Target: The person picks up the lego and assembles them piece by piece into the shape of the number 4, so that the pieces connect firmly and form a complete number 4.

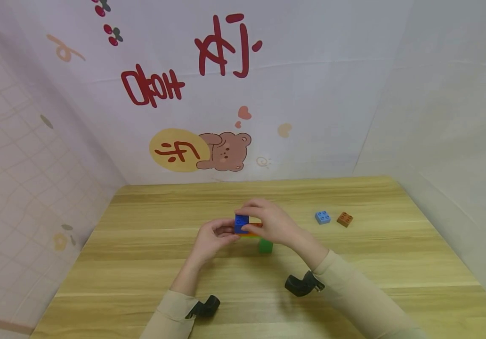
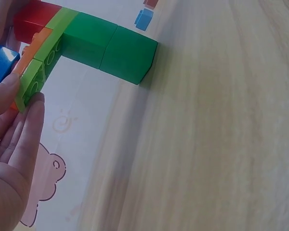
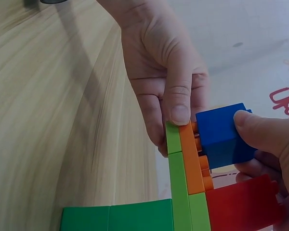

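Note:
My left hand (image 1: 211, 240) pinches one end of a built brick structure between thumb and fingers. That end is a lime-green layer (image 3: 178, 178) with an orange brick (image 3: 191, 161) on top. Under the structure's other end stands a column of two green bricks (image 2: 108, 45), its foot at the table. A red brick (image 3: 241, 204) rises above the column. My right hand (image 1: 274, 223) grips a dark blue brick (image 3: 221, 134) by its sides, right at the orange brick's studs, beside the red brick.
A light blue brick (image 1: 322, 217) and a brown brick (image 1: 345, 219) lie on the wooden table (image 1: 162, 202), to the right of my hands. A white printed cloth (image 1: 311, 94) hangs behind the table. Black wrist mounts (image 1: 302, 284) stick out from both sleeves.

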`<state>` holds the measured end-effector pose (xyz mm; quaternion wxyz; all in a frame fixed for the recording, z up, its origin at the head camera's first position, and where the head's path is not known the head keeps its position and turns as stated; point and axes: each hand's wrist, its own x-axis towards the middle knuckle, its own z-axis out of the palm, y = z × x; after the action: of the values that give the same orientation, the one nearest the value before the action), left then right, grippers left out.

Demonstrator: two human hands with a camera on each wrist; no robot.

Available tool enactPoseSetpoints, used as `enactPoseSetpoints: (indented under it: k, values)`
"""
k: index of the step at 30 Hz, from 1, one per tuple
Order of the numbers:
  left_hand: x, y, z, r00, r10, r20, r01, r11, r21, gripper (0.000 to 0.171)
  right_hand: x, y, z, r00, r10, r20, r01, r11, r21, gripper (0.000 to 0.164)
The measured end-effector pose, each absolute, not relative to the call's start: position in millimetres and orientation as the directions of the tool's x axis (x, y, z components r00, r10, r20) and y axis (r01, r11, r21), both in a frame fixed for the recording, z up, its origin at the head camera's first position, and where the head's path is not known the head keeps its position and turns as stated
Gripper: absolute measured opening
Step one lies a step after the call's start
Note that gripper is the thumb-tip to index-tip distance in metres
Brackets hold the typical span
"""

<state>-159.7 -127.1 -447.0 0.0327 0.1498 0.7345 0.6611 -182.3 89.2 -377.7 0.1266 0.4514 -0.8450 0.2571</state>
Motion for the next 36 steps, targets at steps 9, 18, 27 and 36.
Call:
enactPoseSetpoints:
  k: [9, 18, 27, 36]
  values:
    - [-158.1, -123.8, -444.3, -0.964, 0.238, 0.120, 0.143, 0.082, 0.986, 0.035, -182.4, 89.5, -378.9, -0.564, -0.697, 0.443, -0.826, 0.482, -0.293, 0.036]
    - [-157.3, -120.3, -442.8, -0.971, 0.209, 0.113, 0.127, 0.052, 0.991, 0.033, -183.8, 91.0, -381.4, -0.536, -0.702, 0.468, -0.844, 0.458, -0.280, 0.034]
    - [-157.3, -119.6, -440.8, -0.977, 0.185, 0.102, 0.119, 0.086, 0.989, 0.036, -184.5, 91.4, -380.9, -0.517, -0.706, 0.484, -0.856, 0.439, -0.273, 0.035]
    - [-157.7, -117.8, -443.4, -0.978, 0.171, 0.120, 0.131, 0.050, 0.990, 0.036, -185.1, 92.4, -380.3, -0.524, -0.705, 0.479, -0.852, 0.439, -0.287, 0.035]
